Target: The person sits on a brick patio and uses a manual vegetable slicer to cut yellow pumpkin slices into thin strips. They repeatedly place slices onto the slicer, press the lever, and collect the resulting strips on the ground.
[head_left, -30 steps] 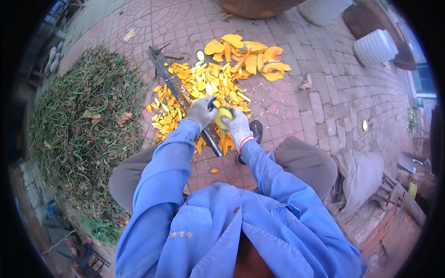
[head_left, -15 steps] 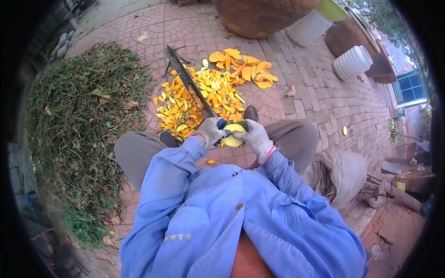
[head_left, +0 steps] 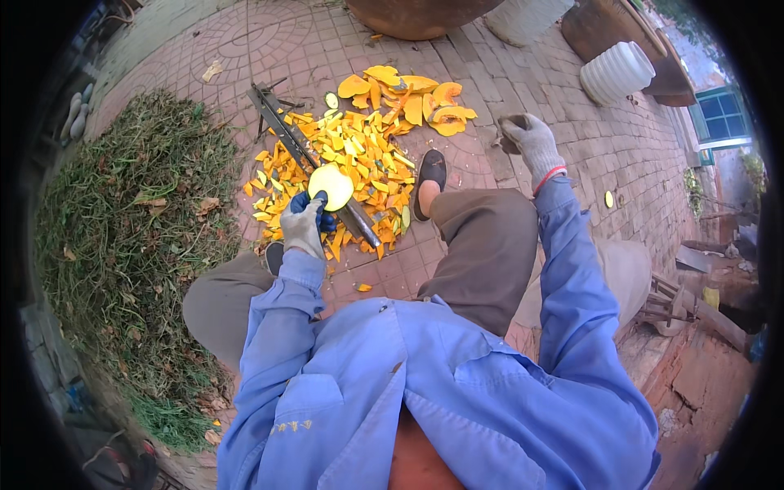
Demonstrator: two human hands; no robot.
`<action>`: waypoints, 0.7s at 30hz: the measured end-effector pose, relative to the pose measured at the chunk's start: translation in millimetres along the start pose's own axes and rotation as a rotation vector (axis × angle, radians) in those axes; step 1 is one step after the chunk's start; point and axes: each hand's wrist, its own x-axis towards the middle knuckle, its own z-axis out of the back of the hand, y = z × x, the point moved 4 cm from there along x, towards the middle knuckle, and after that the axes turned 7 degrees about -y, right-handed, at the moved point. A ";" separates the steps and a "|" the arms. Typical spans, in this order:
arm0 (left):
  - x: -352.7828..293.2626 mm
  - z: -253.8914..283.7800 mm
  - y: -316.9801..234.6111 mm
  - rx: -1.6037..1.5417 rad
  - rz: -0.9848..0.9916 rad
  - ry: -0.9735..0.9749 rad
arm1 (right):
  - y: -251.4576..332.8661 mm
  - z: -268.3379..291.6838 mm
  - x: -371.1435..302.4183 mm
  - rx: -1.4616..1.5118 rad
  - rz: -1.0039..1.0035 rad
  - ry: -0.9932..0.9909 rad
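Observation:
My left hand [head_left: 305,226], in a grey work glove with dark blue fingers, grips a round, pale-yellow piece of squash [head_left: 331,187] by its lower left edge. That piece is above a long, narrow dark metal bar [head_left: 282,126] slanting across a pile of cut yellow-orange squash pieces [head_left: 347,147]. Out to the right, away from the pile, my right hand [head_left: 535,145] wears a pale glove with a red cuff edge. Its fingers are curled and look dark at the tips; whatever they may hold cannot be made out.
Larger orange squash slabs [head_left: 452,120] lie beyond the pile. A big heap of dry green stems [head_left: 131,253] covers the left side. Large brown vats [head_left: 416,15] and a white ribbed tub [head_left: 618,73] stand at the back. My shoe [head_left: 434,169] is beside the pile.
My hands were together around the squash piece. The right has let go and swung out to the right; the left has carried the piece left and forward over the bar.

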 end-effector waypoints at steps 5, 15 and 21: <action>7.4 30.4 23.7 0.095 -0.031 -0.147 | -159.9 -38.3 -0.4 -1.014 -0.012 0.158; 22.3 80.6 65.3 0.350 0.010 -0.280 | -260.5 -212.3 -14.2 -0.837 -0.364 0.253; 28.8 70.4 68.4 0.298 0.015 -0.265 | -237.2 -206.9 -10.2 -0.967 -0.259 0.358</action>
